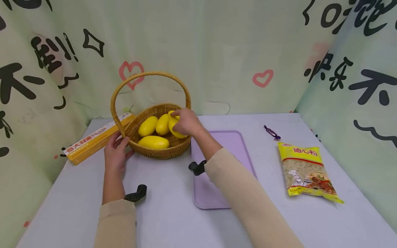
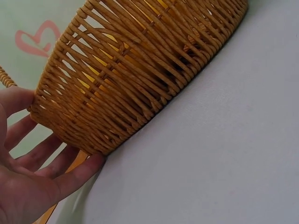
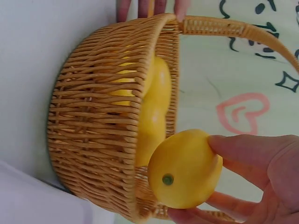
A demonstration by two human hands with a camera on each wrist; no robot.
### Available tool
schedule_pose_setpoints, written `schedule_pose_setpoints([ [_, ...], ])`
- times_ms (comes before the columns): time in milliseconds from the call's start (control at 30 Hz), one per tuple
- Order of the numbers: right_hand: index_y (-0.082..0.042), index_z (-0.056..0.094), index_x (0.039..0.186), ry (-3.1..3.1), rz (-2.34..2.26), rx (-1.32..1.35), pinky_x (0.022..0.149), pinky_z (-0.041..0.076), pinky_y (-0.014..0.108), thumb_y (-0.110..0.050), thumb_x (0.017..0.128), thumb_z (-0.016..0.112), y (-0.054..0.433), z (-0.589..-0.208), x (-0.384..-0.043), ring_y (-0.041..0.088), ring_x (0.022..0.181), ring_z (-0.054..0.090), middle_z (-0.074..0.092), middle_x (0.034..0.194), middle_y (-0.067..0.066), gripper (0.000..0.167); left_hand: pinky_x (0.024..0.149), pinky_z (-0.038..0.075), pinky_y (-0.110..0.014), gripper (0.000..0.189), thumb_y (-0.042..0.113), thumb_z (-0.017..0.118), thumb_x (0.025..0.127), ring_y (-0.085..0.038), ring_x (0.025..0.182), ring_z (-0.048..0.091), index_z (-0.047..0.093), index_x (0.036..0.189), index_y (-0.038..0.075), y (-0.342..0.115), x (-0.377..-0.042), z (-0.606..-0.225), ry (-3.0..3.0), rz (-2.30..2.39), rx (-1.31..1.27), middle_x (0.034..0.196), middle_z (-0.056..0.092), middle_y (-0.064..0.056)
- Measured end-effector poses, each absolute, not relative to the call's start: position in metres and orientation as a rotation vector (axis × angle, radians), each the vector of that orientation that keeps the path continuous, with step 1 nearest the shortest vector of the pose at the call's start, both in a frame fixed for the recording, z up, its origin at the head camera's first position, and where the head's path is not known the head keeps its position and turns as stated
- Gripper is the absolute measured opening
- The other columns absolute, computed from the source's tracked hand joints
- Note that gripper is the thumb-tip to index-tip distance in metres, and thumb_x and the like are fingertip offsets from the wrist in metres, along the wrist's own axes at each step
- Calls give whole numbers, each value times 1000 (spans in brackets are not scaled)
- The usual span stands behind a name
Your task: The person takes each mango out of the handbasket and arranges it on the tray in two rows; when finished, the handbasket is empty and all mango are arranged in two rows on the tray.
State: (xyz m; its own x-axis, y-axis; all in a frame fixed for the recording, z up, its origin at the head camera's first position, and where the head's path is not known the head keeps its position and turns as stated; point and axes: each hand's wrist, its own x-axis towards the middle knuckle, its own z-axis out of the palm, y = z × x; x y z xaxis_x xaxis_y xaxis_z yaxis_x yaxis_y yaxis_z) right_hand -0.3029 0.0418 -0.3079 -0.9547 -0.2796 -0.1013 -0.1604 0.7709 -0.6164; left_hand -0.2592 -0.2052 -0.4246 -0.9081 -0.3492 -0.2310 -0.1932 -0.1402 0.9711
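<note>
A brown wicker basket (image 1: 169, 151) with a tall arched handle holds three yellow mangoes (image 1: 154, 142). My right hand (image 1: 187, 122) grips another yellow mango (image 3: 184, 168) at the basket's right side, with fingers and thumb on opposite sides of it. A small green stem end shows on that mango in the right wrist view. At the basket's left side, my left hand (image 1: 117, 150) holds its outer wall, one digit up at the rim and another low by the base, as the left wrist view shows.
A long orange pasta box (image 1: 93, 143) lies left of the basket, behind my left hand. Under my right forearm is a purple tray (image 1: 203, 196). A purple-wrapped candy (image 1: 272, 132) and a yellow bag of pasta (image 1: 305, 172) lie to the right. Printed curtains enclose the table.
</note>
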Motion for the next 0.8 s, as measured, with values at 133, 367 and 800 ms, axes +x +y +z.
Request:
schedule_pose_setpoints([
  [133,-13,57,149,2784,-971,-376,77,45,28,-5,92,66,48,-304,-296,28,130,47,45,160,12,58,112,49,-52,53,33,57,107,-25,145,45,41,156,42,-206,-259,-426,-1991,-2206,630,164,40,-2],
  [367,-14,58,148,2796,-1014,-400,102,50,40,-10,93,68,64,-300,-284,29,138,45,47,158,13,56,114,47,-52,53,32,56,107,-25,147,43,41,156,42,-206,-260,-424,-1963,-2249,629,165,38,-1],
  [800,-12,59,147,2824,-1160,-313,92,55,39,-13,93,69,105,-297,-267,31,123,51,48,155,14,55,116,46,-52,52,33,57,107,-24,148,43,42,155,44,-207,-261,-427,-1944,-2265,633,165,38,-1],
])
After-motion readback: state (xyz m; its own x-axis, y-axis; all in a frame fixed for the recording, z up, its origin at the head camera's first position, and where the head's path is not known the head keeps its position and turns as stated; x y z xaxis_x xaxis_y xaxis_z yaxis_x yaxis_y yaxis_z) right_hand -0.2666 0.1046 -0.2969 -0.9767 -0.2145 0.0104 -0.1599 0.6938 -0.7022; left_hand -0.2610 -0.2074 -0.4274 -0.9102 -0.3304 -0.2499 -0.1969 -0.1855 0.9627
